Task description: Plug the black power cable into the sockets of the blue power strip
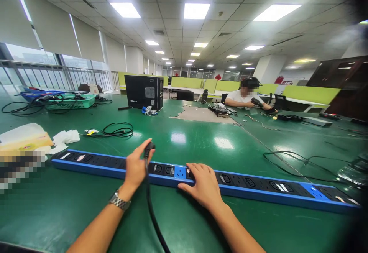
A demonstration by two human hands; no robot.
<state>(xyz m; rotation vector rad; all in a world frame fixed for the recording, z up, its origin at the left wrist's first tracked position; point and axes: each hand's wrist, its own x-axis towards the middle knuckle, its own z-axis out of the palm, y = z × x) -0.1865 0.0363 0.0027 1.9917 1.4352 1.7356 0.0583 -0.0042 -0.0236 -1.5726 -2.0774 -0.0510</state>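
Both forearms reach forward over the green counter (94,191), the left wearing a metal-banded wristwatch (119,200). The left grip (135,170) is raised, thumb and forefinger pinching a black plug (149,149); its cord (150,207) drops toward the near side. The right grip (204,186), back of the hand up, clasps the blue-and-black power strip (180,172) across its width, thumb by the near side, fingers over the top. That strip runs crosswise under both grips, extending well past each; the plug is above it, left of the right grip. Beyond the left grip lie a coiled black cable (119,131), leftward, then a computer tower (143,91); a co-worker (244,97) sits far beyond the right grip.
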